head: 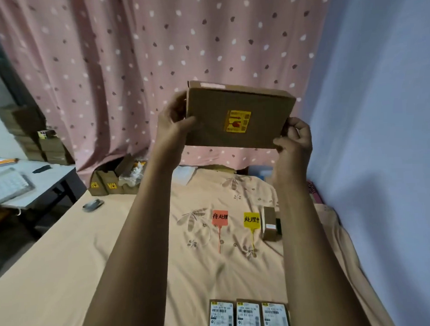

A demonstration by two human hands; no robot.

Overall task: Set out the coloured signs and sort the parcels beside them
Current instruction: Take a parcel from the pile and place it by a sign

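Both hands hold a flat brown parcel up: left hand clasps its left edge, right hand pinches its lower right corner.

The flat brown cardboard parcel carries a yellow-and-red sticker. On the peach leaf-patterned bedsheet lie a red paper sign and a yellow paper sign. The curtain is pink with white and brown dots.
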